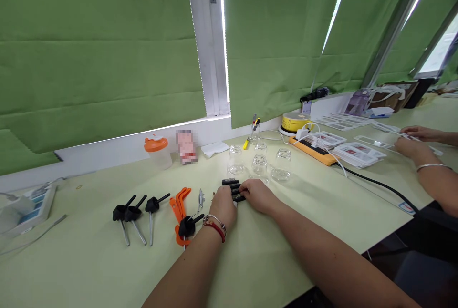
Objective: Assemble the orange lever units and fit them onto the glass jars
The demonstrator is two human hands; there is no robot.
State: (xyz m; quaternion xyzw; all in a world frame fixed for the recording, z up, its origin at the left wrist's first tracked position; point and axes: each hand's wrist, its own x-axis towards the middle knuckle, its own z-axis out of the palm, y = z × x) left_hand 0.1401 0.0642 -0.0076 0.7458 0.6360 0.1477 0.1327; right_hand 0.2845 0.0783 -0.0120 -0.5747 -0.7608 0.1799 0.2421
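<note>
Several short black strips with rows of small metal pins (231, 181) lie side by side on the table. My left hand (222, 204) is at their near left edge, fingers curled and closed; what they hold is hidden. My right hand (258, 195) pinches the right end of one black strip. Just left of my left hand, a black knob with a metal rod (186, 227) lies over orange plastic arms (181, 201). Several long screws (200, 200) are near them. Beyond my hands stand several open glass jars (259, 164).
Three more black knobs with rods (133, 212) lie left. An orange-lidded cup (157, 153) stands by the wall. An orange power strip (312, 149) with cables, yellow round container (295, 122) and printed cards (359, 154) are right. Another person's hands (411, 143) work at far right.
</note>
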